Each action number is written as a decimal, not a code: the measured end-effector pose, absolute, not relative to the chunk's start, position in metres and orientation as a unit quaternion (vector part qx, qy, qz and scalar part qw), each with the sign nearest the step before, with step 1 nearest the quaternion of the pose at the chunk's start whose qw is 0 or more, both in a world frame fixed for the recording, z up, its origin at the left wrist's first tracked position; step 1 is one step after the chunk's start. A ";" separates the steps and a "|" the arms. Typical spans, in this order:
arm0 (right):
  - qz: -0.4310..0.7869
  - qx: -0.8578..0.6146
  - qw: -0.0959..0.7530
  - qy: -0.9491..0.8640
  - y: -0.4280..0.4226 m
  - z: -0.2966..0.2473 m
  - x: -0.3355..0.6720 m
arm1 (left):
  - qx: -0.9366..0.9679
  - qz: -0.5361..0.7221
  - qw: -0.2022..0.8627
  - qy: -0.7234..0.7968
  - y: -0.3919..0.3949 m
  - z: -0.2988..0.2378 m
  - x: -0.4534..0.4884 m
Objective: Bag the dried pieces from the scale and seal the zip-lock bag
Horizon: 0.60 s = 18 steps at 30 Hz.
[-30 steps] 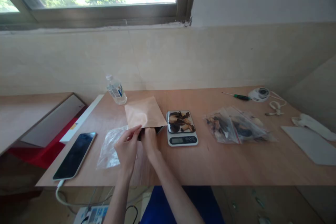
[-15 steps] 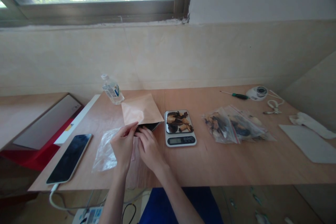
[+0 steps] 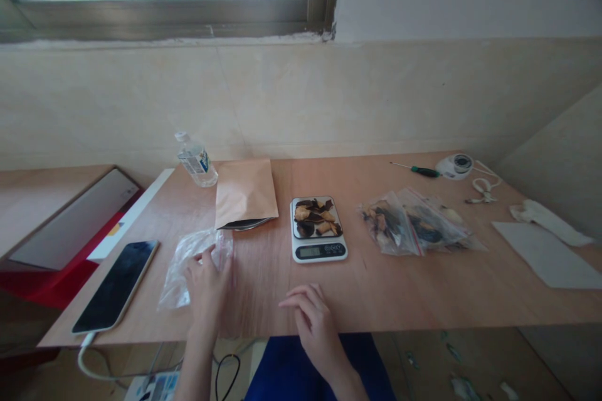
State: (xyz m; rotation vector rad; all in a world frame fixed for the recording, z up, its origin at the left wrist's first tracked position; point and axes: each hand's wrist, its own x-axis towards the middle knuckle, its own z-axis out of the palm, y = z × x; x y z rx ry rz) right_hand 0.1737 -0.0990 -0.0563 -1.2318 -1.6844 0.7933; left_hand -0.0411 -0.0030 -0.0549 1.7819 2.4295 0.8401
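Note:
My left hand [image 3: 207,285] lies over a clear plastic bag [image 3: 176,276], its fingers bent and apart at the bag's upper part. Whether any of the film is pinched cannot be made out. Just beyond that bag rests a brown paper pouch [image 3: 247,191], flat, its dark mouth turned toward me. Near the table's front edge my right hand [image 3: 315,326] hovers with loosely stretched fingers and holds nothing. Ahead of it stands a small white kitchen scale [image 3: 320,252] bearing dried dark and tan slices [image 3: 317,218]; its readout is too dim to read.
Filled zip bags [image 3: 418,225] lie right of the scale. Farther right are a green-handled screwdriver [image 3: 424,171], a white dome camera [image 3: 455,166] and a white sheet [image 3: 545,257]. At left, a phone [image 3: 117,285] is plugged into a cable; a plastic bottle [image 3: 197,163] stands behind.
Both hands have let go of the paper pouch, which now lies flatter on the table. My left hand has come down to the clear bag; the right has drawn back toward the front edge.

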 end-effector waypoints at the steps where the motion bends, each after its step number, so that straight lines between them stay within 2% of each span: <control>1: 0.320 -0.497 0.439 -0.677 -0.100 -0.055 0.174 | 0.572 0.271 0.027 0.774 -0.010 -0.059 -0.042; 5: 0.336 -0.484 0.426 -0.686 -0.102 -0.050 0.166 | 0.565 0.298 0.092 0.764 -0.023 -0.061 -0.041; 11: 0.366 -0.468 0.408 -0.693 -0.100 -0.040 0.153 | 0.551 0.330 0.106 0.759 -0.039 -0.045 -0.022; 15: 0.386 -0.476 0.443 -0.654 -0.091 -0.036 0.143 | 0.530 0.386 0.128 0.745 -0.058 -0.037 -0.003; 18: 0.435 -0.485 0.482 -0.586 -0.081 -0.035 0.133 | 0.526 0.440 0.184 0.704 -0.067 -0.033 0.014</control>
